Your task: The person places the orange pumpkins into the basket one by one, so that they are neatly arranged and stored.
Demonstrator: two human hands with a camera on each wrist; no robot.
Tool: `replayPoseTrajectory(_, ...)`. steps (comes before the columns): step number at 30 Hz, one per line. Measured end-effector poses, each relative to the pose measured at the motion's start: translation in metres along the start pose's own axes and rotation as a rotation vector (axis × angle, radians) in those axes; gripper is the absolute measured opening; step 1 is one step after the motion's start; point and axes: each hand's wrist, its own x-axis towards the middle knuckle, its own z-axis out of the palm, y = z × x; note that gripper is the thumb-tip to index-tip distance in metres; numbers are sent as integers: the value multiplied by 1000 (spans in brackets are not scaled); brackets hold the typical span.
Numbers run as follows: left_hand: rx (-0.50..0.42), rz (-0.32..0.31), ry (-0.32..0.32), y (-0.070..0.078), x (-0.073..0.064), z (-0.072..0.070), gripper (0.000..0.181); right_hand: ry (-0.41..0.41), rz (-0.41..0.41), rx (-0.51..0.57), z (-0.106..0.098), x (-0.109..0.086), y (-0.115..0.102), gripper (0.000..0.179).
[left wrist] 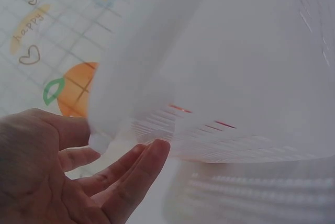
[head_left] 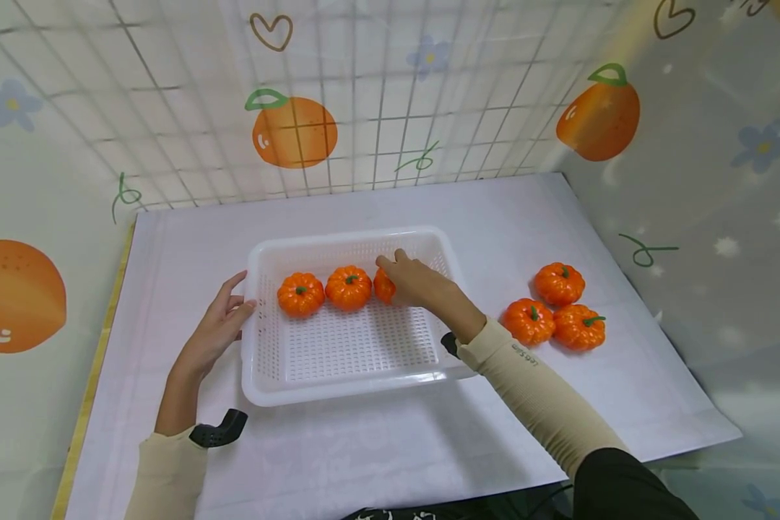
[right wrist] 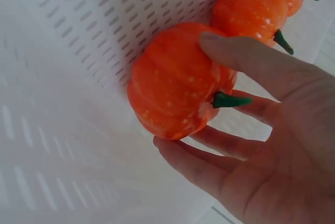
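A white perforated plastic basket (head_left: pixel 338 393) stands on the table. Inside it, two small orange pumpkins, the left one (head_left: pixel 301 295) and the middle one (head_left: pixel 349 288), sit side by side. My right hand (head_left: pixel 419 282) reaches into the basket and grips a third pumpkin (right wrist: pixel 178 82), thumb on one side and fingers on the other; its green stem points toward the palm. My left hand (head_left: pixel 217 321) is at the basket's left end, with the thumb at the rim and the fingers by the outer wall in the left wrist view.
Three more orange pumpkins, the back one (head_left: pixel 559 284), the left one (head_left: pixel 528 322) and the right one (head_left: pixel 579 328), lie grouped on the white tablecloth (head_left: pixel 357 448) right of the basket. A wire grid (head_left: pixel 390 79) behind a printed curtain borders the table's back.
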Motion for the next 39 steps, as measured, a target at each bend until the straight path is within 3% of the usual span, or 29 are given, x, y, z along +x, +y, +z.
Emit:
replayPoseTrajectory(8, -3, 1, -5, -2, -1, 0, 63, 14, -37, 33, -6, -6, -1, 70)
replayPoseTrajectory(14, 8, 7, 4, -3, -3, -1, 63, 88, -113, 65, -22, -15, -2, 69)
replayPoseTrajectory(21, 2, -1, 7, -4, -2, 0, 63, 171, -105, 136, -43, -29, 10, 59)
replayPoseTrajectory(25, 1, 6, 6, -4, -2, 1, 63, 239, -76, 151, -53, -39, 30, 54)
replayPoseTrajectory(30, 4, 17, -4, -3, -1, 1, 63, 324, 15, 99, -61, -51, 71, 50)
replayPoseTrajectory(39, 13, -4, 4, 0, -1, 0, 63, 304, 237, 123, -52, -91, 154, 55)
